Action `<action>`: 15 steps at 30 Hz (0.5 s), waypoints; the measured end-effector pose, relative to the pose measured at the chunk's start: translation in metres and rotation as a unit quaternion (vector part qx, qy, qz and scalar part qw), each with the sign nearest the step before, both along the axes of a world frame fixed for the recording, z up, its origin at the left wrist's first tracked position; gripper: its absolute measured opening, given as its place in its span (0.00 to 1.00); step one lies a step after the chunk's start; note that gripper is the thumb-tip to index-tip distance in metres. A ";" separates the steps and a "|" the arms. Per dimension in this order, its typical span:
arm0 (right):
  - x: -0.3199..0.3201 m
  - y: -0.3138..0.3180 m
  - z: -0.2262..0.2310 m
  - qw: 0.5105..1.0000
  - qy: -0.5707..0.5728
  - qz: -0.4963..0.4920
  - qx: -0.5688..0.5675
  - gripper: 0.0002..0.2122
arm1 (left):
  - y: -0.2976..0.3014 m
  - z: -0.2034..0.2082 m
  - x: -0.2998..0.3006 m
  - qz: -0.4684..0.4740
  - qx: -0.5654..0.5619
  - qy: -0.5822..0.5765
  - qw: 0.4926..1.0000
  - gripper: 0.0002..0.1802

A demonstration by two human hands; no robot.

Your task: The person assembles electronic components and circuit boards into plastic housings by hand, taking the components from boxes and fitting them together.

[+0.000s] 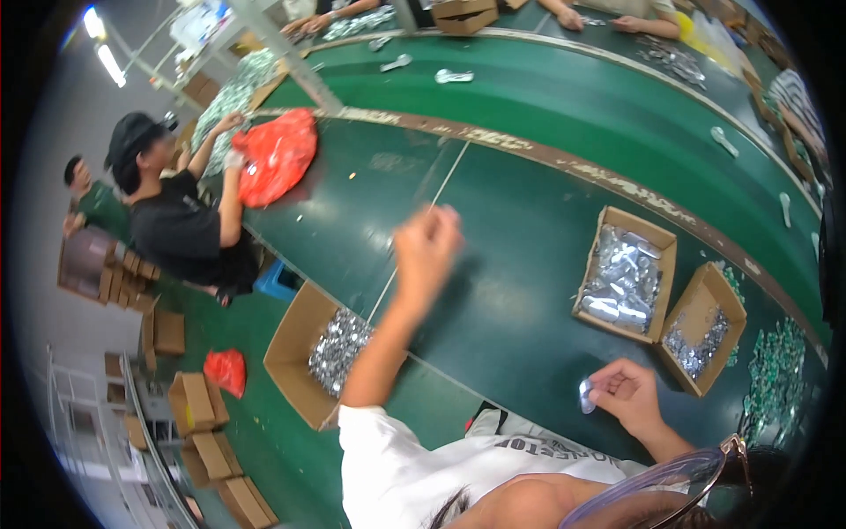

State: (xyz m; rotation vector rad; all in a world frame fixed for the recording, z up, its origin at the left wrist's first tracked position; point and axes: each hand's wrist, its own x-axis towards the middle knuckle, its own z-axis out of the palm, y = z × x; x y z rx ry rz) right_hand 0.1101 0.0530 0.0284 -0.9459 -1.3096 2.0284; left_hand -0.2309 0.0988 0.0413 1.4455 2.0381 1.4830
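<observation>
My right hand is closed at the near right of the table, pinching a small, shiny silver, oval piece between thumb and fingers. Over the middle of the table is my left hand, raised and blurred by motion. Its fingers look curled together, and whatever they may hold is too smeared to make out. Beyond my right hand stands a cardboard box of flat silver pieces. Touching it is a smaller cardboard box with small shiny metal parts inside.
Green-and-silver pieces lie heaped at the right. A large carton of small metal parts is below my left forearm. Past the table's raised edge runs a green conveyor belt with scattered pieces. A co-worker handles a red bag at left.
</observation>
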 end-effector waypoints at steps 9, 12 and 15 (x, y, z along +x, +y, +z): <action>-0.031 0.000 0.008 0.929 -0.063 0.015 0.365 0.07 | 0.289 -0.056 -0.164 0.125 -0.191 0.299 0.927 0.36; -0.025 0.005 0.007 0.930 -0.074 -0.005 0.359 0.07 | 0.329 -0.062 -0.161 0.119 -0.227 0.237 0.937 0.43; -0.022 0.004 0.006 0.948 -0.056 -0.067 0.305 0.06 | 0.345 -0.074 -0.165 0.116 -0.222 0.264 0.931 0.35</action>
